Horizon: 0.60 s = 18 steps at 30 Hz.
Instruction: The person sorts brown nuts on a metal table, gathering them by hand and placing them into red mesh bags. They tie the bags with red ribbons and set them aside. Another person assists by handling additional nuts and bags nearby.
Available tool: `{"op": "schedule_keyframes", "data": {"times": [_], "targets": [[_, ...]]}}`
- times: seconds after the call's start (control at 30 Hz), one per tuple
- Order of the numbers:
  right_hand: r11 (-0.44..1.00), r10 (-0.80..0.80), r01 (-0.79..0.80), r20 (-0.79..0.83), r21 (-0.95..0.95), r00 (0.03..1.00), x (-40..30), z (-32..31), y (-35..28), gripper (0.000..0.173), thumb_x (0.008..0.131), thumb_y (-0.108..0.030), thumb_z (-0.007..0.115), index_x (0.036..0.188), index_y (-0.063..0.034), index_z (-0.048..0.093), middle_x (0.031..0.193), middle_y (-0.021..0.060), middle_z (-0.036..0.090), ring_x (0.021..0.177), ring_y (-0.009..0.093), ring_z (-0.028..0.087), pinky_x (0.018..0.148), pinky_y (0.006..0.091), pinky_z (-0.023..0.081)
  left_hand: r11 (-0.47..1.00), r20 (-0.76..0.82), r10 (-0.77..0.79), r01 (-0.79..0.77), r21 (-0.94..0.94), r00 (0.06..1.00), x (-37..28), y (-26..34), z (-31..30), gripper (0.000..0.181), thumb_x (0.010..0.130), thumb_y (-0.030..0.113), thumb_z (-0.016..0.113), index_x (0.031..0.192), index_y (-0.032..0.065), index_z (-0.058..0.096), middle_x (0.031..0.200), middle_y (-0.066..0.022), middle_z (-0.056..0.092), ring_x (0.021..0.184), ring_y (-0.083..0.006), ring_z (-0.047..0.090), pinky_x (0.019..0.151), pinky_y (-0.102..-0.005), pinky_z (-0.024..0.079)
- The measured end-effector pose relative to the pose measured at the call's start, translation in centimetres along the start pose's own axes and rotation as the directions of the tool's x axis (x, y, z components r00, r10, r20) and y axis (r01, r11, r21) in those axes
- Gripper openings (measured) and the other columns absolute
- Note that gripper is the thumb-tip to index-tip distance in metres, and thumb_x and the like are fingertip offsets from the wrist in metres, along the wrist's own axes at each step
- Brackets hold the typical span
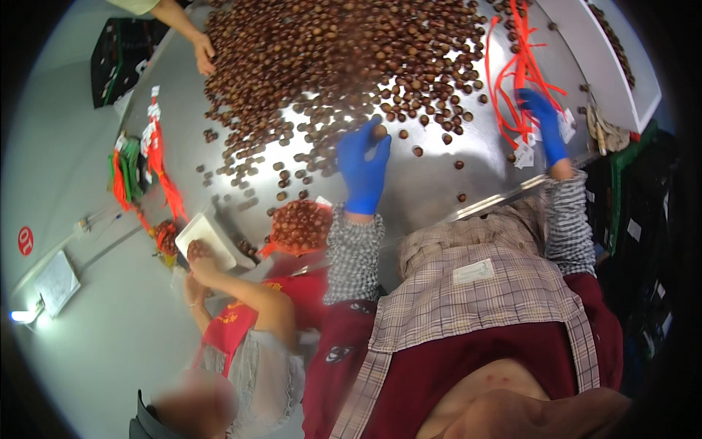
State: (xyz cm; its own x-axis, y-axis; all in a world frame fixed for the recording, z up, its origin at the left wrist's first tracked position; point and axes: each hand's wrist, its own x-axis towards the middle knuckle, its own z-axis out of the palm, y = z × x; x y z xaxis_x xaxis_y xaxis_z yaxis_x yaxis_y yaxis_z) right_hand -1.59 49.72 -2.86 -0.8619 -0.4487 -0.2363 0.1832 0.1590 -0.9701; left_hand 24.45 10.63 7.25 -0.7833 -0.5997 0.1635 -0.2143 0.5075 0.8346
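Observation:
My left hand (363, 170), in a blue glove, is over the metal table (406, 186) at the near edge of a broad heap of round brown nuts (329, 60), which look like macadamias. Between its thumb and fingers sits a single nut (379, 131). Off to the right, my blue-gloved right hand (542, 118) is at a bunch of red mesh net bags (524, 66) with white tags (524, 155). Its fingers overlap the red strands and are blurred, so their grip is unclear. Several loose nuts (418, 151) are scattered between my hands.
A filled red net bag (301, 228) lies left of my forearm. Beside me a co-worker's hands (203, 271) are at a white tray (219, 241). Another person's hand (204, 55) touches the heap. A white bin (609, 66) and a cloth (609, 129) are at right.

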Motion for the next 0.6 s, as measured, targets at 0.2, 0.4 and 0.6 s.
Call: {"op": "schedule_keyframes", "data": {"times": [0.2, 0.4, 0.6], "targets": [[0.968, 0.250, -0.196, 0.510, -0.157, 0.823, -4.1, 24.8, -12.8, 0.031, 0.099, -0.028, 0.061, 0.119, -0.0063, 0.071, 0.103, 0.0057, 0.073, 0.091, 0.014, 0.067, 0.085, 0.0286, 0.053, 0.993, 0.148, 0.119, -0.121, 0.003, 0.982, -0.9, 1.8, 0.4, 0.041, 0.082, 0.003, 0.074, 0.123, 0.0091, 0.070, 0.092, -0.0072, 0.068, 0.083, -0.0217, 0.063, 0.074, -0.0356, 0.049], [0.989, 0.136, -0.147, 0.495, -0.017, 0.858, -5.3, 27.5, -11.3, 0.029, 0.093, -0.018, 0.071, 0.120, -0.0074, 0.071, 0.102, 0.0024, 0.073, 0.090, 0.011, 0.065, 0.081, 0.0268, 0.052, 0.914, 0.199, -0.294, 0.336, -0.229, 0.935, -3.2, 2.6, -1.4, 0.034, 0.089, 0.004, 0.067, 0.124, 0.0060, 0.068, 0.092, -0.0060, 0.069, 0.079, -0.0160, 0.064, 0.076, -0.0324, 0.051], [0.993, 0.089, -0.043, 0.457, -0.110, 0.885, -6.3, 28.2, -12.3, 0.035, 0.081, -0.007, 0.078, 0.116, -0.0101, 0.075, 0.095, -0.0012, 0.066, 0.077, 0.008, 0.053, 0.072, 0.0227, 0.048, 0.460, 0.434, -0.530, 0.677, -0.574, 0.728, -4.8, 2.9, -1.4, 0.030, 0.101, 0.021, 0.058, 0.109, -0.0056, 0.068, 0.089, -0.0077, 0.070, 0.084, -0.0132, 0.065, 0.080, -0.0268, 0.050]]}}
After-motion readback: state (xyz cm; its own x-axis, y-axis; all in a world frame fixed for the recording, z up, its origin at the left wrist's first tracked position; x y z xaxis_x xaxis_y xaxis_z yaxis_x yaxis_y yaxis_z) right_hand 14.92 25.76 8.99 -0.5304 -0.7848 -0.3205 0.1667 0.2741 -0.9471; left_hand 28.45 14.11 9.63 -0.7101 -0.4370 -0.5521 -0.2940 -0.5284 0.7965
